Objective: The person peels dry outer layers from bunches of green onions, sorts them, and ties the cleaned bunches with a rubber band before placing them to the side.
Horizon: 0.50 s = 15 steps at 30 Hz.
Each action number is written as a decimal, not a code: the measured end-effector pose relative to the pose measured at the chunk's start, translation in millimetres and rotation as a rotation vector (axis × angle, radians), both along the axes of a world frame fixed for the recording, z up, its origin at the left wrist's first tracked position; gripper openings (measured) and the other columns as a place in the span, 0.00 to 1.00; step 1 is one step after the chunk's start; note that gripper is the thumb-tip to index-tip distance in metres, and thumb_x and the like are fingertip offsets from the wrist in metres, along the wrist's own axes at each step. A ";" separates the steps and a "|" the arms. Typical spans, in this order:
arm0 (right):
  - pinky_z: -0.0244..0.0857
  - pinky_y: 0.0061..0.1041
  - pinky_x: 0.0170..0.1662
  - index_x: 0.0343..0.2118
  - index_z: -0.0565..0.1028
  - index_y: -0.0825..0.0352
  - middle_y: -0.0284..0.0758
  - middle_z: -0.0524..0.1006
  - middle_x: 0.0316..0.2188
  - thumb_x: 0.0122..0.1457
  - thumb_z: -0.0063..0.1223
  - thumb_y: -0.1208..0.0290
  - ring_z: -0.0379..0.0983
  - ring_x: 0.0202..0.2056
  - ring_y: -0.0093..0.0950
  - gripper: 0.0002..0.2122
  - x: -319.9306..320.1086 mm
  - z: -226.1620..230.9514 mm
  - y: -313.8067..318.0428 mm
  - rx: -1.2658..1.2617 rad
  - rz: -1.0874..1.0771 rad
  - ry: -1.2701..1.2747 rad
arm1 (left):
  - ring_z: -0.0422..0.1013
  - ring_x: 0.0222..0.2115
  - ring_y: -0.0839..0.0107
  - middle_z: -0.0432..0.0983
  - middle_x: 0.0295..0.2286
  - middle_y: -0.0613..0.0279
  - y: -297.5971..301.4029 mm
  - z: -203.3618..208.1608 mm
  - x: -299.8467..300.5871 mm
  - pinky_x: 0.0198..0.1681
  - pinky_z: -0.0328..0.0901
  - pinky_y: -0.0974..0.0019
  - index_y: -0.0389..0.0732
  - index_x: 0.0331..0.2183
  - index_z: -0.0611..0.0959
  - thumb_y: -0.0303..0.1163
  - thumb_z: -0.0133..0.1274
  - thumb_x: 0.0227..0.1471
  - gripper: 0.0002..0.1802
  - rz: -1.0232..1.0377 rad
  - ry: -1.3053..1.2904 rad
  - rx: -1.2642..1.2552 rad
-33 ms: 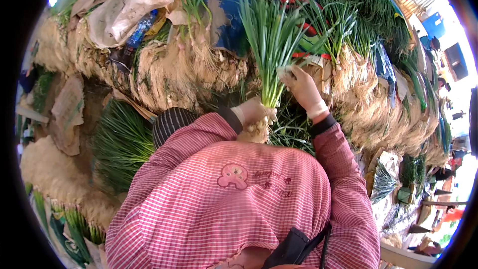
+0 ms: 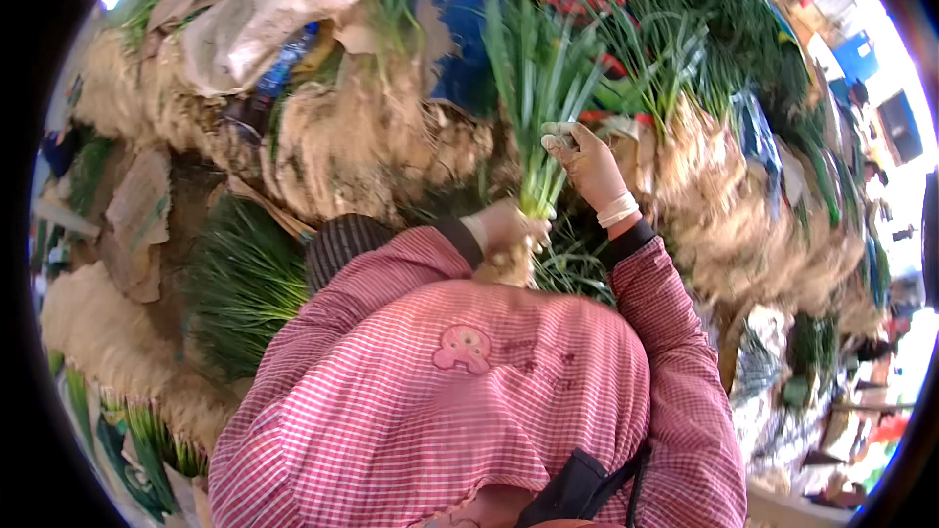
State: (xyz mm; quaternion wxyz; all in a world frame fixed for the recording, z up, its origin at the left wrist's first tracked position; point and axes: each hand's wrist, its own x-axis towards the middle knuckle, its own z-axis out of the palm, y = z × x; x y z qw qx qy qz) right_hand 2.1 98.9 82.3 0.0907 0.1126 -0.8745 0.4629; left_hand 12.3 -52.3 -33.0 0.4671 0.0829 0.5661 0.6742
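My left hand (image 2: 509, 225), in a pale glove, is closed around the lower stems of an upright bunch of green onions (image 2: 536, 171). Pale bulbs and roots hang below its grip, and the long leaves fan upward. My right hand (image 2: 594, 176), gloved too, is at the right side of the bunch, higher up on the leaves. Its fingers are bent with the tips pinched together; what sits between them is too blurred to make out. Loose green leaves (image 2: 572, 259) lie below my hands.
A long heap of green onions with dense tan roots (image 2: 342, 156) runs across in front. Pale sacking (image 2: 269, 20), a clear blue-tinted bottle (image 2: 289, 59) and a blue sack (image 2: 465, 49) lie on it. More onions (image 2: 240, 284) are piled at left.
My right hand has shifted slightly left and its fingertips show more in front of the leaves. My left hand keeps its hold; the whole view has moved a little.
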 end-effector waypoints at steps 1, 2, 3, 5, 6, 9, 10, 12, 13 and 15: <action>0.67 0.34 0.41 0.42 0.77 0.66 0.45 0.76 0.37 0.58 0.53 0.68 0.73 0.38 0.42 0.11 -17.5 -36.0 20.6 0.202 -0.017 0.159 | 0.74 0.22 0.72 0.79 0.26 0.60 17.3 -45.5 0.8 0.24 0.68 0.66 0.43 0.46 0.80 0.39 0.52 0.58 0.17 -0.168 0.203 0.058; 0.66 0.33 0.41 0.41 0.77 0.66 0.45 0.75 0.39 0.58 0.53 0.70 0.72 0.40 0.42 0.10 -25.2 -45.8 29.9 0.457 0.089 0.334 | 0.74 0.23 0.71 0.79 0.25 0.61 22.8 -44.4 -5.1 0.25 0.69 0.65 0.42 0.44 0.81 0.41 0.54 0.56 0.17 -0.192 0.283 0.001; 0.66 0.32 0.39 0.40 0.77 0.67 0.43 0.75 0.34 0.58 0.54 0.69 0.72 0.36 0.36 0.10 -22.0 -38.4 18.5 0.146 -0.010 0.086 | 0.75 0.23 0.71 0.79 0.24 0.62 24.1 -44.8 -9.9 0.27 0.69 0.64 0.41 0.41 0.82 0.44 0.56 0.54 0.18 -0.194 0.361 -0.062; 0.65 0.30 0.36 0.36 0.75 0.69 0.38 0.74 0.27 0.59 0.56 0.68 0.68 0.30 0.28 0.09 -10.8 -31.9 10.1 -0.155 -0.181 0.024 | 0.74 0.22 0.69 0.79 0.24 0.62 15.9 27.5 -6.3 0.28 0.70 0.63 0.41 0.39 0.79 0.41 0.57 0.54 0.15 -0.202 0.332 -0.009; 0.64 0.29 0.35 0.34 0.74 0.70 0.36 0.73 0.24 0.59 0.57 0.67 0.66 0.28 0.26 0.10 -4.6 -35.7 10.6 -0.107 -0.202 0.121 | 0.74 0.22 0.69 0.78 0.24 0.62 9.2 44.6 1.0 0.27 0.71 0.62 0.41 0.38 0.78 0.39 0.57 0.55 0.14 -0.168 0.173 0.067; 0.63 0.30 0.33 0.29 0.70 0.71 0.39 0.72 0.24 0.58 0.58 0.65 0.65 0.27 0.32 0.13 12.2 -26.2 -12.4 0.123 -0.194 -0.008 | 0.75 0.21 0.69 0.78 0.24 0.62 17.0 14.8 4.6 0.24 0.71 0.65 0.41 0.37 0.78 0.35 0.55 0.56 0.10 -0.053 -0.127 0.282; 0.64 0.32 0.35 0.29 0.72 0.69 0.41 0.73 0.25 0.56 0.59 0.66 0.68 0.28 0.37 0.11 11.2 -44.2 -11.6 0.127 -0.167 0.037 | 0.74 0.21 0.69 0.79 0.24 0.62 14.8 9.6 3.1 0.23 0.71 0.64 0.40 0.37 0.78 0.35 0.56 0.56 0.10 -0.092 -0.206 0.266; 0.65 0.35 0.38 0.29 0.74 0.68 0.42 0.74 0.27 0.53 0.60 0.68 0.71 0.31 0.42 0.09 12.1 -47.2 -10.7 0.141 -0.031 0.077 | 0.74 0.23 0.70 0.79 0.26 0.62 13.7 7.4 3.1 0.26 0.71 0.64 0.40 0.36 0.79 0.34 0.55 0.55 0.09 -0.064 -0.119 0.339; 0.65 0.38 0.39 0.29 0.75 0.66 0.41 0.75 0.29 0.50 0.61 0.70 0.72 0.34 0.43 0.07 15.5 -41.2 -11.2 0.279 -0.024 0.142 | 0.74 0.25 0.70 0.79 0.29 0.62 7.8 20.1 2.5 0.28 0.71 0.65 0.39 0.39 0.79 0.32 0.55 0.55 0.10 -0.073 -0.091 0.256; 0.65 0.38 0.39 0.28 0.74 0.66 0.41 0.74 0.28 0.48 0.62 0.72 0.71 0.35 0.43 0.07 15.8 -48.8 -8.7 0.322 -0.062 0.172 | 0.73 0.27 0.70 0.78 0.30 0.62 8.3 15.3 -1.9 0.31 0.71 0.65 0.38 0.41 0.79 0.31 0.54 0.55 0.12 -0.078 -0.088 0.239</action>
